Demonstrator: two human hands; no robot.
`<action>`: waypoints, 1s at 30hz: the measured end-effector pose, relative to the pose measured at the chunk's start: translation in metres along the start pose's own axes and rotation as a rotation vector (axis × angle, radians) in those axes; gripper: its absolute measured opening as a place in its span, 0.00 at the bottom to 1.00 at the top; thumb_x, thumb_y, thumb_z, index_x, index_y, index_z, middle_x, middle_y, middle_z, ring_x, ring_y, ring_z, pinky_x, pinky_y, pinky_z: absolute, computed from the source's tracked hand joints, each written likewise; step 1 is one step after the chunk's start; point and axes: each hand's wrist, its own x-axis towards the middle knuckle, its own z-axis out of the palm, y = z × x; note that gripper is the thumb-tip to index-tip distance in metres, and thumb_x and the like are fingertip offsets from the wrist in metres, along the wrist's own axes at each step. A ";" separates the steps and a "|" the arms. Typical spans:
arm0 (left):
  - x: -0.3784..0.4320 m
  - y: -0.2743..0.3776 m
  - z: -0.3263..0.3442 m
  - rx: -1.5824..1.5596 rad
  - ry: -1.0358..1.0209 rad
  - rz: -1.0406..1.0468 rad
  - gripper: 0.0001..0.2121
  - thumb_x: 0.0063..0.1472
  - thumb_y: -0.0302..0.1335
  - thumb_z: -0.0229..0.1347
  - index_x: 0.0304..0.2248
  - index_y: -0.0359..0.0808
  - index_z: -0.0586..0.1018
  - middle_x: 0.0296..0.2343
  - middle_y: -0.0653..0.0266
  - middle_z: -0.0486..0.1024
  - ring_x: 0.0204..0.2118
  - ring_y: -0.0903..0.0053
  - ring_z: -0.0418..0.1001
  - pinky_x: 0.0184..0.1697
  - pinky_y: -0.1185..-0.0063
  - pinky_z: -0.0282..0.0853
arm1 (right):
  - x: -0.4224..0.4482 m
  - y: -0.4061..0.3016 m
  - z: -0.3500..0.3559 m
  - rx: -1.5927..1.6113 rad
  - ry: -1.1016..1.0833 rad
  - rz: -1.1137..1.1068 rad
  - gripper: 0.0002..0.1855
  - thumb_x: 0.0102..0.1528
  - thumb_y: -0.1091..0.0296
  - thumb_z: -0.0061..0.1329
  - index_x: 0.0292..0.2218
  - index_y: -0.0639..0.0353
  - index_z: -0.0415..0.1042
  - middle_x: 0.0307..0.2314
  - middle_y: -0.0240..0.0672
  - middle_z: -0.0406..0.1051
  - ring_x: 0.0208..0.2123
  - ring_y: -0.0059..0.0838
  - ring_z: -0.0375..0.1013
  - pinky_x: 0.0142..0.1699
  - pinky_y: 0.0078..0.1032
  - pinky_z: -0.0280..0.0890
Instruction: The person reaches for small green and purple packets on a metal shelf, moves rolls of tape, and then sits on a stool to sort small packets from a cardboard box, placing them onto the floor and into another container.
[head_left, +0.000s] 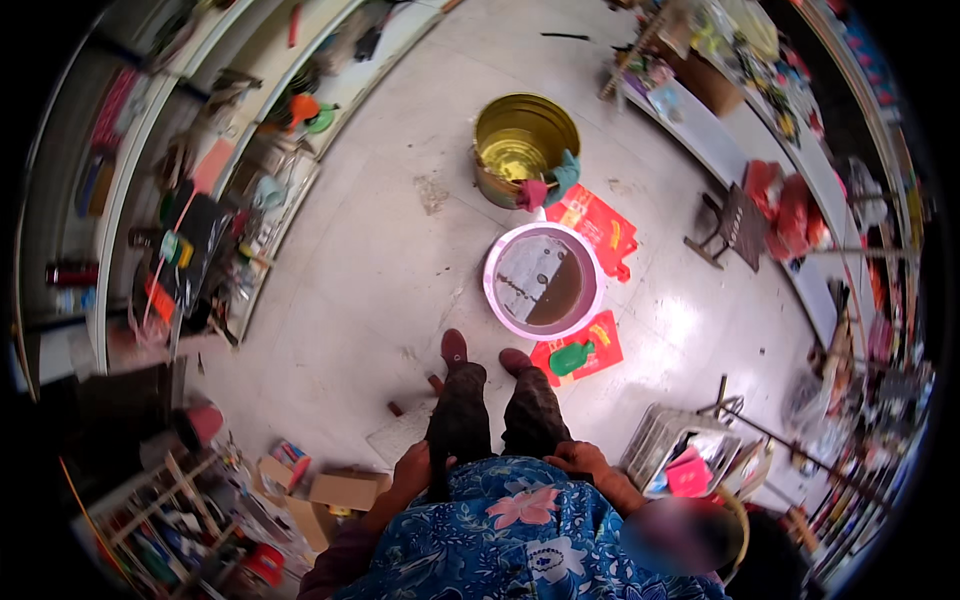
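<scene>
My left hand (412, 466) rests against the left thigh, and my right hand (579, 457) lies on the right thigh, by the hem of the blue floral garment (465, 517). Whether the fingers pinch the dark trousers cannot be told. Beyond my feet a pink plastic basin (493, 301) holds murky water. Behind it stands a gold-coloured metal bucket (491, 180) with a teal cloth (564, 178) and a dark red cloth (532, 195) over its rim. A green scoop-like object (571, 359) lies on a red printed bag (609, 346) near the basin.
Another red bag (596, 225) lies beside bucket and basin. Loaded shelves (300, 202) run along the left, others (690, 112) along the right, with a small stool (735, 225) before them. Cardboard boxes (346, 489) are at lower left, a filled plastic crate (652, 442) at lower right.
</scene>
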 end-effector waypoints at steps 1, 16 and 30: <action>0.004 0.002 -0.016 -0.023 -0.010 0.021 0.17 0.51 0.44 0.55 0.33 0.39 0.74 0.25 0.58 0.69 0.31 0.61 0.69 0.31 0.66 0.65 | -0.002 -0.003 0.012 0.039 0.015 0.022 0.22 0.49 0.41 0.46 0.26 0.53 0.73 0.22 0.41 0.71 0.27 0.43 0.72 0.32 0.36 0.65; 0.046 -0.011 -0.075 0.349 -0.450 0.079 0.18 0.50 0.45 0.56 0.30 0.36 0.74 0.26 0.54 0.71 0.31 0.59 0.71 0.30 0.65 0.67 | -0.053 -0.046 0.108 0.657 0.136 0.228 0.21 0.50 0.50 0.50 0.23 0.62 0.72 0.18 0.45 0.69 0.23 0.39 0.71 0.29 0.32 0.63; 0.032 0.084 -0.022 0.528 -0.725 -0.013 0.10 0.52 0.33 0.55 0.26 0.35 0.71 0.25 0.54 0.71 0.31 0.56 0.70 0.31 0.65 0.66 | -0.075 0.057 0.143 0.885 -0.070 0.182 0.22 0.51 0.52 0.46 0.20 0.65 0.70 0.19 0.52 0.68 0.25 0.47 0.71 0.30 0.36 0.63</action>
